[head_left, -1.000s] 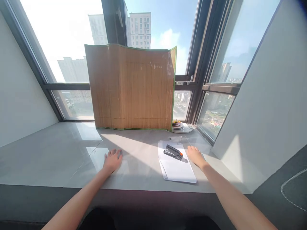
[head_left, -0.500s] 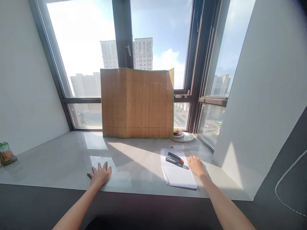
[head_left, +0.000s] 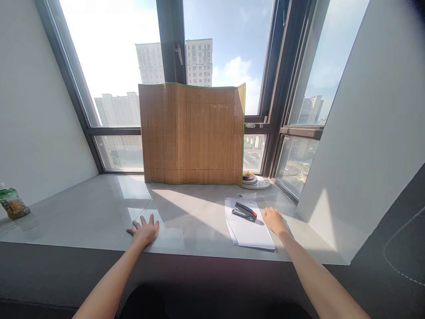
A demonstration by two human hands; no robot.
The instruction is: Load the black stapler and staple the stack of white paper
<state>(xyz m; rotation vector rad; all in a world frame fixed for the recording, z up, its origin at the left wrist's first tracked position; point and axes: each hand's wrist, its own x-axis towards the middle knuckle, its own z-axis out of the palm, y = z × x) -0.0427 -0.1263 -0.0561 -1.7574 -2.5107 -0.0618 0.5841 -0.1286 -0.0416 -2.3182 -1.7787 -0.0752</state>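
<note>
My left hand lies on the pale windowsill with its fingers spread, holding nothing. On the right, my right hand rests with curled fingers just beside the right edge of some white paper sheets; no object shows in it. A black stapler with an orange end lies on top of the sheets, a short way left of my right hand. Behind the paper is a tiny dark piece, too small to name.
A brown bamboo mat with green edging stands against the window. Stacked plates sit beside its right end. A green-topped pouch is at the far left. White walls enclose both sides, and the sill's front edge runs below my hands.
The view has tilted down a little, so the sill and everything on it sit higher in the picture. Both hands hold about the same places on the sill; the stapler and paper have not moved.
</note>
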